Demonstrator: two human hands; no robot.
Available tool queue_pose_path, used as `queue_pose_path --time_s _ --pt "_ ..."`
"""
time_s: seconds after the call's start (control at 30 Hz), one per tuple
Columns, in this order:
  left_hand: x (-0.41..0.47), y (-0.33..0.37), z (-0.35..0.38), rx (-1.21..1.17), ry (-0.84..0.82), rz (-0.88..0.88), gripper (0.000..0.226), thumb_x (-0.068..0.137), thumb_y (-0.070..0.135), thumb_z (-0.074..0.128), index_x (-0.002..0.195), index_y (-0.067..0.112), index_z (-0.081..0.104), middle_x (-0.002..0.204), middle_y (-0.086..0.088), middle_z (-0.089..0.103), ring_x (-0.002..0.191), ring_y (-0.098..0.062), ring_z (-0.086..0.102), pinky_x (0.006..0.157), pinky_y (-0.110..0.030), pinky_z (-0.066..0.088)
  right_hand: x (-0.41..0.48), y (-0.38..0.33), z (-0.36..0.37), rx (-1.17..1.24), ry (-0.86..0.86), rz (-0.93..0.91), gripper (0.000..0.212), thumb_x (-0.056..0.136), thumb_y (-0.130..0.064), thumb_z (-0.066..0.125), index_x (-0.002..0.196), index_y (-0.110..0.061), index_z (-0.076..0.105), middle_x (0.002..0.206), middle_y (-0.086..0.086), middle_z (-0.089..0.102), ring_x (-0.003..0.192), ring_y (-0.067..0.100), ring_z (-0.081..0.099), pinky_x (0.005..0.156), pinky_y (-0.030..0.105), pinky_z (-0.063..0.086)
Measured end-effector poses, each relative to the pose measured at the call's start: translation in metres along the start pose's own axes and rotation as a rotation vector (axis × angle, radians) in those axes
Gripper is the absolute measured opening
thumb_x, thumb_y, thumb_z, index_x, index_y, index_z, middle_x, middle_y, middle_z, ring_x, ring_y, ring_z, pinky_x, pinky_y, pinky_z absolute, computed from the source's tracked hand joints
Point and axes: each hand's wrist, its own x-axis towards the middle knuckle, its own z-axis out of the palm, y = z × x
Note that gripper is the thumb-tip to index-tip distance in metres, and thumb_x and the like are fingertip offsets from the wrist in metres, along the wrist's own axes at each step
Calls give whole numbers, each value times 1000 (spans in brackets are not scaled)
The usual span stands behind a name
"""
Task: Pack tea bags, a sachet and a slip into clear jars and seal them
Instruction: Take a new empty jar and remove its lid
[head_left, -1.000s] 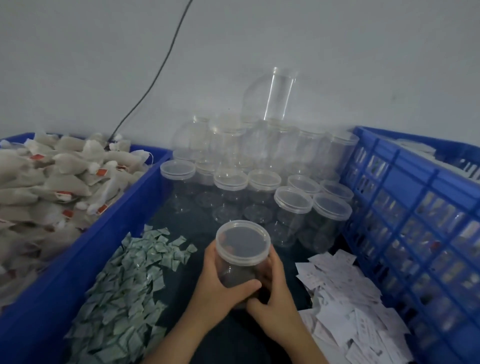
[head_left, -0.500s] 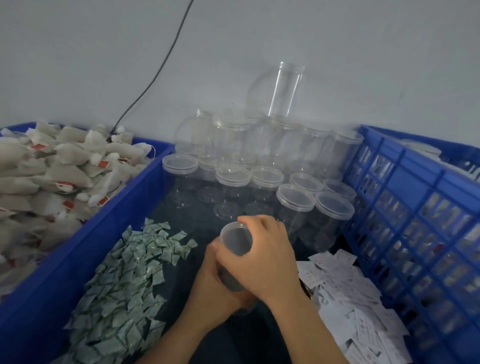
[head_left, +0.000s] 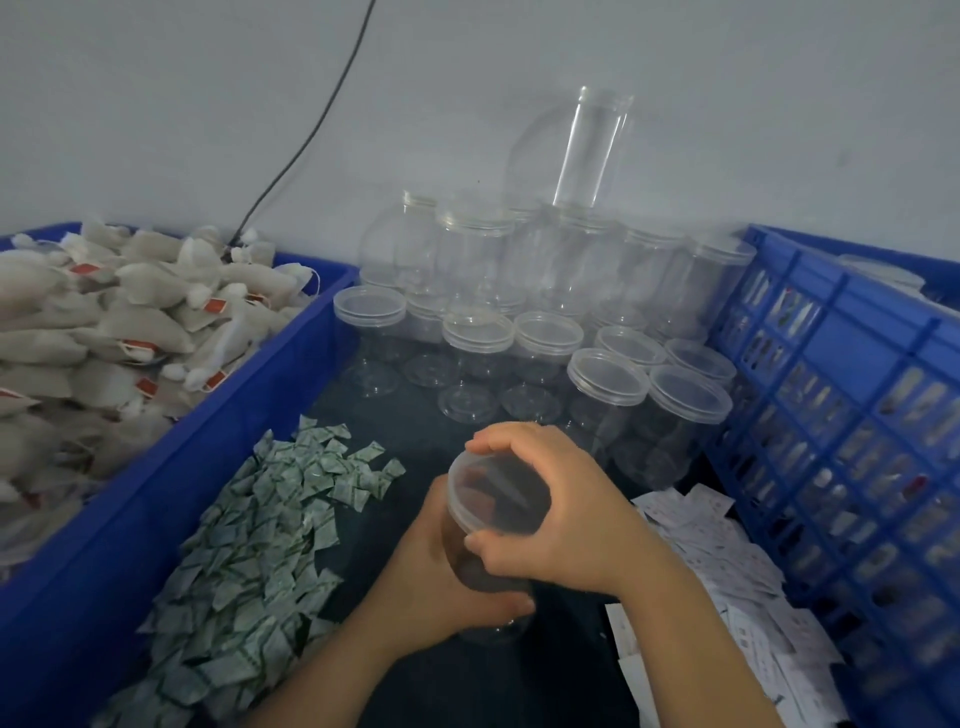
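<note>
A clear jar (head_left: 483, 571) with dark contents stands on the dark table in front of me. My left hand (head_left: 441, 587) grips its body from the left. My right hand (head_left: 556, 509) curls over its translucent lid (head_left: 493, 499), fingers round the rim. A heap of tea bags (head_left: 104, 338) with red tags fills the blue crate on the left. Green and white sachets (head_left: 260, 545) lie piled left of the jar. White paper slips (head_left: 727, 571) lie piled to its right.
Several lidded empty clear jars (head_left: 608, 384) stand behind my hands, with more stacked against the grey wall. The solid blue crate (head_left: 171, 499) bounds the left side. A blue slatted crate (head_left: 841, 415) on the right holds packed jars. A black cable (head_left: 311, 130) runs up the wall.
My right hand went from the jar's side up onto its lid and now grips the rim; the lid shows again under the fingers. The left hand stays on the jar body.
</note>
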Motion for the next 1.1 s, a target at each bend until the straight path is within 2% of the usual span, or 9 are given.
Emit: queue_pose_path --time_s 0.13,0.27,0.4,0.53,0.67,0.73,0.8,0.97,1.1 --pt "2 3 5 54 97 19 96 52 13 92 129 37 40 118 20 62 108 -1 62 79 -15 52 1 -4 1 -168 -30 56 86 60 -76 61 137 -45 38 149 -28 17 134 -9 5 109 26 21" --pt "5 2 2 72 167 27 93 45 20 91 125 33 43 116 14 63 106 -3 62 78 -14 51 3 -16 10 -178 69 159 84 64 -74 64 135 -38 39 132 -16 29 122 8 25 104 30 31" --pt "9 0 2 83 111 43 82 58 1 88 127 17 46 115 1 65 104 -15 66 80 -30 57 -1 -18 9 -128 -11 93 77 62 -52 57 136 -43 39 140 -23 21 124 -1 19 109 28 16" --pt "7 0 1 116 135 26 93 49 25 92 130 20 46 119 2 63 110 -7 62 82 -16 51 1 -22 10 -291 135 178 90 62 -82 52 138 -34 41 139 -7 31 127 17 30 108 35 27" --pt "8 -2 1 97 141 12 93 53 13 93 132 20 44 118 5 64 109 -11 63 84 -24 54 -1 -22 7 -111 75 90 75 67 -48 64 138 -35 41 131 -16 29 122 13 41 106 38 36" --pt "10 -3 0 111 102 10 90 55 13 93 132 14 46 120 0 63 111 -16 63 89 -37 54 -2 -21 7 -157 78 81 78 66 -58 58 139 -36 39 134 -15 30 125 13 37 108 37 32" --pt "9 -3 0 127 119 11 95 50 22 93 131 22 45 122 5 61 112 -9 60 90 -29 53 0 -21 7 -265 125 152 92 63 -81 54 140 -35 36 132 -10 32 123 15 34 105 35 32" --pt "5 -3 1 93 146 -17 90 50 10 90 126 30 45 113 15 64 104 -5 63 77 -15 50 -2 -19 2 -93 77 107 80 67 -51 65 140 -40 34 129 -19 26 122 12 40 104 38 40" --pt "6 -1 0 108 132 -10 94 48 16 93 129 20 44 119 9 60 110 -6 60 84 -20 51 1 -21 6 -210 142 157 92 62 -81 56 139 -35 39 130 -12 32 123 12 33 104 36 37"
